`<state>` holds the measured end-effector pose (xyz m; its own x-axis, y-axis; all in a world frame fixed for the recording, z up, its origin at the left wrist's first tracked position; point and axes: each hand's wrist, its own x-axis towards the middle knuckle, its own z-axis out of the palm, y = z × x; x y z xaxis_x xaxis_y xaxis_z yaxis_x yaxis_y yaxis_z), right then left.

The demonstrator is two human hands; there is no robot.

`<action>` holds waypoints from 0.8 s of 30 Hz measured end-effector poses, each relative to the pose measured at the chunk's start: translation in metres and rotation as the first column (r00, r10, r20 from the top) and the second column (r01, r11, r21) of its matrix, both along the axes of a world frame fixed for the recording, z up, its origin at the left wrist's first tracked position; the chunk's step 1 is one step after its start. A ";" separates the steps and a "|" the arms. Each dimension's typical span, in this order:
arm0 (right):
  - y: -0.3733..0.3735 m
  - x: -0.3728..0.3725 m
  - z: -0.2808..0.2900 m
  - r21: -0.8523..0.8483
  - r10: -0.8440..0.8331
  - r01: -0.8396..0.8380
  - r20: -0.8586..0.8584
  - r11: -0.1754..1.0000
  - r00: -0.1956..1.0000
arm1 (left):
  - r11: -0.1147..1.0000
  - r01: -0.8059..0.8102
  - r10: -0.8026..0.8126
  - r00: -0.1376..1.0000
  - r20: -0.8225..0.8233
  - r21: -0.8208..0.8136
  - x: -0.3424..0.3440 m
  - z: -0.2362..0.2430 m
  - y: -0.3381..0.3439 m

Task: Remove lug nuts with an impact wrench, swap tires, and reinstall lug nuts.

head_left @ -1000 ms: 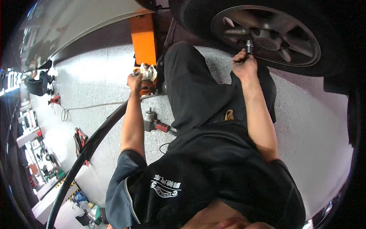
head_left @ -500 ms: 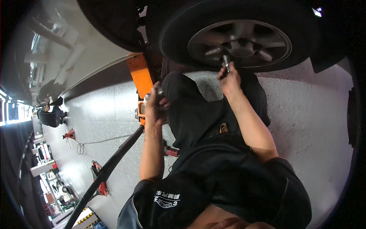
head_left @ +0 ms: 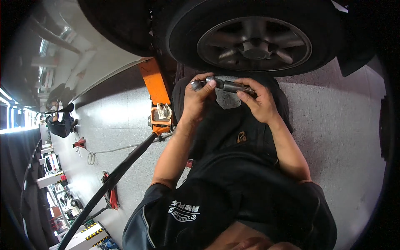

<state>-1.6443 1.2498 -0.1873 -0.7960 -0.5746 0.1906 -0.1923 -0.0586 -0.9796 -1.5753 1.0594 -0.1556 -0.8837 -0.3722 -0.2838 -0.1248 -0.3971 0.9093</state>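
Observation:
My left hand (head_left: 196, 102) and my right hand (head_left: 257, 100) meet in front of me, both closed on a short grey metal socket tool (head_left: 227, 85). The left hand grips its left end, the right hand pinches its right end. Just above them stands a car wheel (head_left: 254, 35) with a dark tyre and a grey spoked rim. My dark trousers and black shirt fill the lower middle.
An orange floor jack (head_left: 160, 108) with a long black handle (head_left: 104, 187) sits left of my knee. Red jack stands (head_left: 79, 143) and a cable (head_left: 121, 148) lie on the grey floor. Another person (head_left: 60, 123) crouches far left near shelves.
My left hand left the orange jack and came across to the tool. My right hand drew the tool back from the wheel rim. The view shifted so the wheel sits centred above.

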 end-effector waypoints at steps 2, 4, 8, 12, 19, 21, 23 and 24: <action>0.001 0.003 0.004 -0.010 0.009 -0.008 0.062 1.000 0.998 | 1.000 -0.012 0.012 1.000 0.002 -0.025 0.000 0.002 0.011; 0.004 0.006 0.003 -0.018 0.014 -0.012 0.119 1.000 0.993 | 0.997 0.065 -0.066 0.998 -0.019 -0.043 0.001 -0.005 0.011; 0.006 0.024 -0.011 -0.462 0.355 0.011 0.696 0.887 0.624 | 0.970 0.229 -0.234 0.971 -0.052 -0.085 -0.005 -0.017 0.016; 0.006 0.031 -0.016 -0.480 0.259 0.203 0.728 0.853 0.635 | 0.943 0.331 -0.330 0.944 0.025 -0.033 -0.015 -0.008 0.026; 0.038 -0.051 -0.066 -0.014 -0.384 0.671 0.811 0.741 0.442 | 0.641 -0.012 -0.045 0.998 0.053 0.767 -0.004 -0.014 -0.007; 0.034 -0.068 -0.072 0.005 -0.383 0.692 0.836 0.722 0.394 | 0.563 -0.057 0.025 0.998 0.051 0.824 0.011 -0.024 -0.032; 0.024 -0.079 -0.076 -0.003 -0.355 0.678 0.850 0.735 0.389 | 0.405 -0.165 0.137 0.983 0.118 0.899 0.024 -0.028 -0.054; 0.022 -0.088 -0.089 -0.048 -0.280 0.680 0.888 0.732 0.364 | 0.392 -0.274 0.220 0.955 0.200 0.878 0.030 -0.027 -0.063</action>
<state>-1.7322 1.2721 -0.2768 -0.8019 -0.0792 -0.5922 0.5135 -0.5980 -0.6154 -1.5457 0.9960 -0.1830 -0.7744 -0.0865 -0.6268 0.0937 -0.9954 0.0216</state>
